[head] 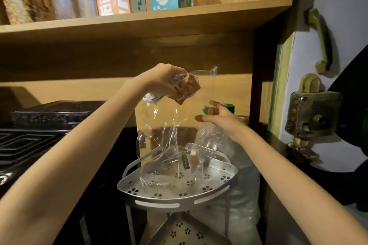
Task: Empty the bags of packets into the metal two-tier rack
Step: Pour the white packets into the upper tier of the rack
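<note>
My left hand (161,79) is raised above the metal two-tier rack (179,198) and grips a bunch of brown and white packets (186,88) together with the top of a clear plastic bag (169,131). The bag hangs down and its lower end rests in the rack's upper tray, where one packet (191,162) lies inside the plastic. My right hand (221,119) hovers to the right of the bag, fingers spread, holding nothing. The lower tier (183,230) shows below, perforated with flower holes.
A large clear bottle with a green cap (229,106) stands right behind my right hand. A wooden shelf (139,24) above carries boxes and jars. A black appliance (39,125) sits left. A door with handle and lock (316,113) is on the right.
</note>
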Demonstrator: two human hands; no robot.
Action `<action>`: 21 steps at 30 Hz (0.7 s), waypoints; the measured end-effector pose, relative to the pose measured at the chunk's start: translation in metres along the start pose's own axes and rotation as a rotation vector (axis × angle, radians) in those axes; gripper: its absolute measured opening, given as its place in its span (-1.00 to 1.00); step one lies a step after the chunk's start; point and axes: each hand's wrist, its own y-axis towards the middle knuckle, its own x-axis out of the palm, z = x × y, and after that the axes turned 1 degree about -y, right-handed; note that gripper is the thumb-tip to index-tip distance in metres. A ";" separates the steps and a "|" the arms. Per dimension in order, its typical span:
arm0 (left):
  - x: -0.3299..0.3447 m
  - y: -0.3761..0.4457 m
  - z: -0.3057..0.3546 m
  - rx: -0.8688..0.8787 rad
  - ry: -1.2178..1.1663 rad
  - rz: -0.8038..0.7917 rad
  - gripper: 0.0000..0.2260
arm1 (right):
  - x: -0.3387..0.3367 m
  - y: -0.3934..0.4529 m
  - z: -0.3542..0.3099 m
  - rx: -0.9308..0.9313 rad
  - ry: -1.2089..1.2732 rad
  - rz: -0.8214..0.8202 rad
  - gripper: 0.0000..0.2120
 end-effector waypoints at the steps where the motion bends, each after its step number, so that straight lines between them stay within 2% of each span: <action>1: 0.002 0.000 0.002 0.014 0.014 0.006 -0.42 | 0.000 0.003 -0.003 -0.010 0.062 0.012 -0.12; 4: 0.004 -0.002 0.005 0.024 0.028 0.004 -0.38 | 0.000 0.010 -0.014 -0.043 0.270 0.017 -0.06; 5: 0.004 -0.002 0.006 0.018 0.014 -0.016 -0.36 | -0.002 0.011 -0.018 -0.051 0.338 0.003 -0.14; 7: 0.003 -0.004 0.006 0.017 -0.014 -0.046 -0.31 | -0.004 0.012 -0.026 -0.077 0.427 -0.041 -0.46; 9: 0.003 -0.005 0.006 0.021 -0.030 -0.041 -0.28 | -0.004 0.011 -0.032 -0.122 0.409 -0.065 -0.74; 11: 0.003 -0.007 0.003 0.000 -0.043 -0.040 -0.26 | 0.000 0.010 -0.033 -0.147 0.396 -0.042 -0.89; 18: 0.013 -0.014 -0.004 -0.086 -0.077 -0.043 -0.23 | 0.012 0.009 -0.031 -0.135 0.395 -0.043 -0.91; 21: 0.010 -0.024 -0.010 -0.140 -0.181 0.028 -0.21 | 0.013 0.008 -0.033 -0.148 0.416 -0.009 -0.94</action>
